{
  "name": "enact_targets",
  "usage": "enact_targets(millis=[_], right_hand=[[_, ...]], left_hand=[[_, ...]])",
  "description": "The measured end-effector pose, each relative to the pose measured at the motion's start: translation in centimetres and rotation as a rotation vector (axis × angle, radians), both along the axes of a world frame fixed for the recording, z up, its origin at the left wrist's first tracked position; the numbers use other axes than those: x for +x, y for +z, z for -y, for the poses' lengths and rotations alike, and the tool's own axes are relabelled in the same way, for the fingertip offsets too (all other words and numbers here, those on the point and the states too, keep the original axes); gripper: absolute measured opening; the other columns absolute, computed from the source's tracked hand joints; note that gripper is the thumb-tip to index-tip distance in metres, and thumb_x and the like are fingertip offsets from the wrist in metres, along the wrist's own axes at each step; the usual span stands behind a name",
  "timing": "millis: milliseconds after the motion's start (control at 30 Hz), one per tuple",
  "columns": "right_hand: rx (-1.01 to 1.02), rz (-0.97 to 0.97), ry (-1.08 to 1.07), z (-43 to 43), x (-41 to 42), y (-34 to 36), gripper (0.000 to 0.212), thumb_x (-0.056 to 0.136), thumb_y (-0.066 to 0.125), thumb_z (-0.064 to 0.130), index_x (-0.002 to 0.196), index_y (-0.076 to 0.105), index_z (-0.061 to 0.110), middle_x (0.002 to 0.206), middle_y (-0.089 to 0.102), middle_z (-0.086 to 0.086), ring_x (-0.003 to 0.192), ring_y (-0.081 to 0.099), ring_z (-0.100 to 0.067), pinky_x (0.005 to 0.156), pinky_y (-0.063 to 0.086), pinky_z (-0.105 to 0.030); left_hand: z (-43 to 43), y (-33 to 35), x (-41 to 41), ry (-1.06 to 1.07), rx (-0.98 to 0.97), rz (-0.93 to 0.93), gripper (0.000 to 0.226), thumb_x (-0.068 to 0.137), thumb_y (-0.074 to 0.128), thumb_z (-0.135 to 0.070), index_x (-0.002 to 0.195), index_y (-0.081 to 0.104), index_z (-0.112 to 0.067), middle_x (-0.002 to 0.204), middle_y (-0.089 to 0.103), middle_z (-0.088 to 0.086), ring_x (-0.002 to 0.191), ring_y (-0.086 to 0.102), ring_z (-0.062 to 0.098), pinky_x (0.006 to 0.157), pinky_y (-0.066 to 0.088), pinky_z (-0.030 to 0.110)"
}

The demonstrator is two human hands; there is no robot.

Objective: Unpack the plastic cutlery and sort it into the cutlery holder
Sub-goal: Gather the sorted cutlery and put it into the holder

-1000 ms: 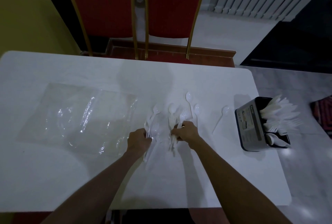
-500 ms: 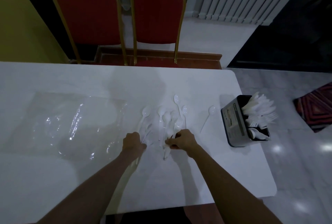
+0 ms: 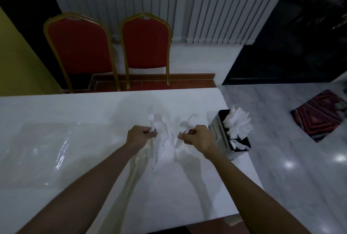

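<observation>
Spreading across the white table (image 3: 93, 109), the emptied plastic bag (image 3: 43, 149) lies well left of the cutlery holder (image 3: 216, 130), out of the way. Just left of the cutlery holder, the right hand (image 3: 199, 138) pinches forks (image 3: 188, 122), likely bound for it; farther left, the left hand (image 3: 139, 136) grips spoons (image 3: 151, 119), seemingly keeping kinds apart.
</observation>
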State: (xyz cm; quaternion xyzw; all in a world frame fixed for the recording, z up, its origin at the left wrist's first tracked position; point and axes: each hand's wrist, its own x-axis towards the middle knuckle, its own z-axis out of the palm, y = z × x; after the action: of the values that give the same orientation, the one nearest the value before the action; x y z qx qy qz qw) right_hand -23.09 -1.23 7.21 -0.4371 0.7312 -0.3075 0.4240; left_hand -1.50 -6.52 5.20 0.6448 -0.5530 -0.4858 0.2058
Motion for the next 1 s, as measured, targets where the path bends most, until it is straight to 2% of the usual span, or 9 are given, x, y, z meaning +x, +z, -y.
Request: enact_targets(millis=[67, 133, 200, 333, 500, 667, 800, 933, 1000], right_hand=[[-0.061, 0.03, -0.051, -0.4, -3.2, 2.0, 0.036, 0.07, 0.085, 0.021, 0.071, 0.066, -0.01, 0.056, 0.057, -0.009, 0.056, 0.058, -0.01, 0.072, 0.061, -0.036], [-0.104, 0.006, -0.126, -1.2, -6.7, 3.9, 0.028, 0.073, 0.083, 0.015, 0.057, 0.064, 0.002, 0.051, 0.054, -0.004, 0.052, 0.055, -0.008, 0.062, 0.058, -0.025], [-0.145, -0.085, -0.227, -2.3, -11.3, 5.0, 0.031, 0.073, 0.083, 0.019, 0.054, 0.062, 0.006, 0.054, 0.061, -0.006, 0.053, 0.061, -0.013, 0.058, 0.054, -0.026], [-0.207, 0.019, -0.388, -3.7, -16.8, 5.1, 0.027, 0.07, 0.084, 0.019, 0.068, 0.065, 0.0, 0.073, 0.069, -0.02, 0.076, 0.073, -0.029, 0.075, 0.061, -0.045], [-0.205, 0.112, -0.516, -4.6, -19.7, 4.4, 0.013, 0.079, 0.076, 0.007, 0.086, 0.07, -0.003, 0.088, 0.072, -0.023, 0.078, 0.074, -0.029, 0.068, 0.061, -0.035], [-0.228, 0.008, -0.539, -3.7, -20.6, 2.9, 0.012, 0.081, 0.075, 0.01, 0.084, 0.07, 0.0, 0.077, 0.072, -0.01, 0.054, 0.066, -0.001, 0.052, 0.052, -0.012], [-0.239, -0.081, -0.438, -3.4, -20.9, 3.1, 0.01, 0.081, 0.076, 0.016, 0.077, 0.069, 0.01, 0.07, 0.07, 0.0, 0.056, 0.067, 0.0, 0.057, 0.053, -0.015], [-0.252, -0.078, -0.305, -3.9, -22.0, 4.0, 0.01, 0.08, 0.076, 0.011, 0.087, 0.071, 0.007, 0.074, 0.071, 0.001, 0.057, 0.064, 0.007, 0.051, 0.045, -0.004], [-0.211, -0.19, -0.213, -3.6, -22.0, 3.8, 0.013, 0.078, 0.079, 0.017, 0.079, 0.071, 0.007, 0.069, 0.07, -0.005, 0.054, 0.064, 0.003, 0.049, 0.044, -0.007]], left_hand=[[0.8, 1.4, -3.7, -0.011, -0.003, -0.11, 0.021, 0.078, 0.075, -0.03, 0.096, 0.076, -0.02, 0.087, 0.07, -0.005, 0.079, 0.064, 0.01, 0.068, 0.048, 0.021], [1.2, 2.5, -7.6, -0.059, 0.002, -0.21, 0.021, 0.079, 0.074, -0.027, 0.098, 0.076, -0.018, 0.096, 0.074, -0.002, 0.09, 0.068, 0.018, 0.086, 0.054, 0.034], [1.3, 3.3, -12.0, -0.102, 0.014, -0.277, 0.014, 0.081, 0.072, -0.023, 0.094, 0.075, -0.019, 0.097, 0.074, 0.004, 0.095, 0.068, 0.025, 0.095, 0.052, 0.044], [0.3, 3.1, -17.8, -0.072, 0.044, -0.376, 0.006, 0.089, 0.063, -0.016, 0.087, 0.069, -0.016, 0.093, 0.069, 0.008, 0.091, 0.064, 0.024, 0.1, 0.048, 0.045], [-1.0, 1.5, -22.3, -0.061, 0.045, -0.333, 0.013, 0.091, 0.059, -0.02, 0.079, 0.065, -0.018, 0.086, 0.067, 0.006, 0.091, 0.065, 0.028, 0.094, 0.049, 0.045], [-2.0, 0.8, -25.1, 0.043, 0.007, -0.32, 0.012, 0.092, 0.058, -0.024, 0.089, 0.064, -0.014, 0.09, 0.069, 0.006, 0.091, 0.067, 0.024, 0.084, 0.051, 0.036], [-2.6, 0.3, -25.9, 0.021, -0.07, -0.264, 0.02, 0.093, 0.057, -0.026, 0.095, 0.065, -0.008, 0.09, 0.07, 0.006, 0.087, 0.066, 0.021, 0.079, 0.05, 0.034], [-2.8, 0.0, -25.4, 0.019, -0.188, -0.231, 0.017, 0.09, 0.062, -0.023, 0.092, 0.067, -0.007, 0.083, 0.071, 0.003, 0.076, 0.065, 0.013, 0.064, 0.046, 0.01], [-2.9, 0.1, -25.2, 0.04, -0.243, -0.251, 0.013, 0.087, 0.066, -0.019, 0.088, 0.068, -0.006, 0.079, 0.07, 0.002, 0.07, 0.064, 0.007, 0.06, 0.044, 0.004]])
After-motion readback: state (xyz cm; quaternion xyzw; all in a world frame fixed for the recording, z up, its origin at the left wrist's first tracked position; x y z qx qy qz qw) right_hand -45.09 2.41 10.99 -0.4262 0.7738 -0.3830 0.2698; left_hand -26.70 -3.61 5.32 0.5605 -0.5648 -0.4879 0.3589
